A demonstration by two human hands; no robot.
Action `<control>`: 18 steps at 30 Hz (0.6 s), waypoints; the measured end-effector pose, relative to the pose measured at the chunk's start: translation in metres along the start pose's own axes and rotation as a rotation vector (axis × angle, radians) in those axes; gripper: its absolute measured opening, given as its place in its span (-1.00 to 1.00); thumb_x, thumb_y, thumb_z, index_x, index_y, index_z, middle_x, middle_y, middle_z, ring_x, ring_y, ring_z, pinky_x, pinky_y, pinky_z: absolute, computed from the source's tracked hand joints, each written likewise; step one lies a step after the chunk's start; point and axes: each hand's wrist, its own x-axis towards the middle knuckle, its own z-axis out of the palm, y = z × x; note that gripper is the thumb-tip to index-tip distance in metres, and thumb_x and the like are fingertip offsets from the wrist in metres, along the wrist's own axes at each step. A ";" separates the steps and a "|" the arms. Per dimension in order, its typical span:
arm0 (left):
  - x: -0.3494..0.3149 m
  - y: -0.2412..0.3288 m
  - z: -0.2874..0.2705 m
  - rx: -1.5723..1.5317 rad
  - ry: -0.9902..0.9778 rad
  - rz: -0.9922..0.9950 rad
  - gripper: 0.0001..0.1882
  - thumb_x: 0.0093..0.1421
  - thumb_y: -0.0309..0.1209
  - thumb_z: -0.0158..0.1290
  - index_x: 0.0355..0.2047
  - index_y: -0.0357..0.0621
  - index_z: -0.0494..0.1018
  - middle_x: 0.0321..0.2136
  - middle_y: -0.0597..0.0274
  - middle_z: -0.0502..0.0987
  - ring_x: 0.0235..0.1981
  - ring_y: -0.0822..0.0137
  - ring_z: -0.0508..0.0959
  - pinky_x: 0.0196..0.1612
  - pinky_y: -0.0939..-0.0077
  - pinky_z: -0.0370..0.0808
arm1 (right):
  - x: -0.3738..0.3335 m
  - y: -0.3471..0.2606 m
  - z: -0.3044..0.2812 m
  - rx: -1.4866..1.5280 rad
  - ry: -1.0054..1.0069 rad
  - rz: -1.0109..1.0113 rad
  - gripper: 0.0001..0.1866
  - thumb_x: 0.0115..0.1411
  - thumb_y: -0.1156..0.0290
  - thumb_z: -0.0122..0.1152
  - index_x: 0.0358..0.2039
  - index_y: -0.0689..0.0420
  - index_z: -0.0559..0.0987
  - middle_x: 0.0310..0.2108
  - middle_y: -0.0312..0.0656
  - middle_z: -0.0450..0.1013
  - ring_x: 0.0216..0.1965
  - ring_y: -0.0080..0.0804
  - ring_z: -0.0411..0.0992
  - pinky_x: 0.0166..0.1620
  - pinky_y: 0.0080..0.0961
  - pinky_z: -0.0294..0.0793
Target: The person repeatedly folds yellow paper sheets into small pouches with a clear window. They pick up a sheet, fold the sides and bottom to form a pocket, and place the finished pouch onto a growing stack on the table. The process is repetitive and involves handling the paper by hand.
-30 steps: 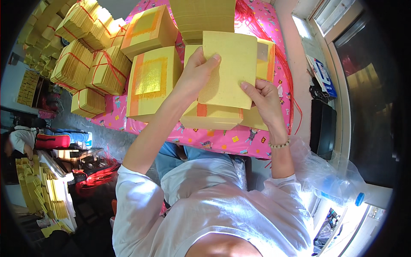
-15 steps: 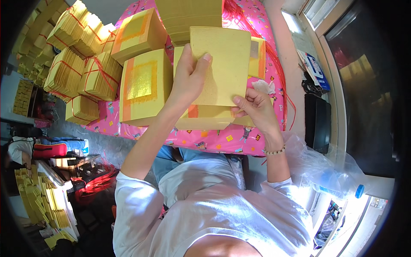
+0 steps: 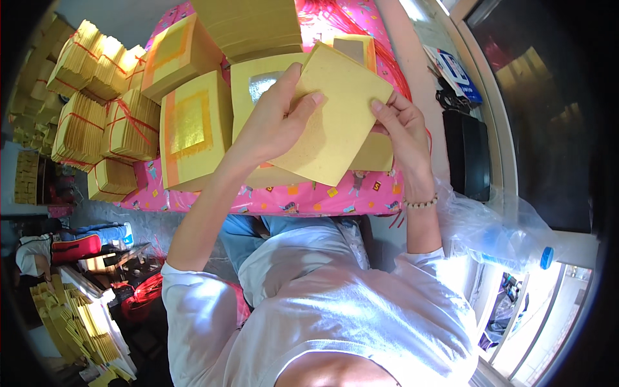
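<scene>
Both hands hold a thin sheaf of yellow paper sheets [image 3: 338,122], tilted like a diamond above the table. My left hand [image 3: 277,119] is closed on its left side, with the thumb lying across the top sheet. My right hand [image 3: 405,132], a beaded bracelet at its wrist, pinches the right corner between thumb and fingers. Beneath and behind the sheaf stands a paper stack [image 3: 248,71] with a silvery foil patch, partly hidden. Left of it is another tall stack [image 3: 193,129] with a gold foil square and an orange band.
A pink patterned cover [image 3: 296,201] lies over the table. More paper stacks [image 3: 248,29] stand at the back. Bundles tied with red string [image 3: 132,122] are piled at the left. Red cords [image 3: 348,19] lie at the far right. A clear plastic bag [image 3: 477,222] hangs by my right arm.
The yellow sheaf has turned clockwise from upright to a diamond tilt. My right hand has moved up and right with its corner. The whole view has shifted slightly.
</scene>
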 end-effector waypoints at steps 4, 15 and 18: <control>0.009 0.005 0.002 0.090 -0.074 0.007 -0.67 0.27 -0.35 -0.03 -0.07 -0.34 0.28 -0.33 0.00 0.47 -0.29 0.30 0.49 -0.22 0.41 0.43 | -0.008 -0.008 -0.007 -0.034 0.009 0.043 -0.71 0.23 0.42 0.17 -0.07 0.24 0.43 -0.25 -0.22 0.53 -0.26 -0.62 0.50 -0.26 -0.66 0.53; 0.021 0.001 -0.010 -0.039 0.080 -0.103 -0.56 0.25 -0.14 0.01 -0.01 -0.20 0.39 -0.30 0.22 0.50 -0.37 0.44 0.48 -0.26 0.53 0.45 | -0.030 0.035 -0.049 0.002 0.507 -0.190 -0.69 0.24 0.54 0.08 -0.01 0.27 0.33 -0.03 -0.13 0.39 -0.12 -0.53 0.43 -0.09 -0.63 0.44; 0.000 -0.019 -0.029 0.066 0.022 -0.080 -0.60 0.24 -0.17 0.03 -0.04 -0.18 0.41 -0.29 0.25 0.49 -0.42 0.45 0.46 -0.28 0.52 0.45 | -0.039 0.075 -0.066 -0.191 0.636 -0.231 -0.71 0.27 0.53 0.04 -0.02 0.29 0.31 -0.04 -0.12 0.37 -0.08 -0.49 0.40 -0.04 -0.61 0.39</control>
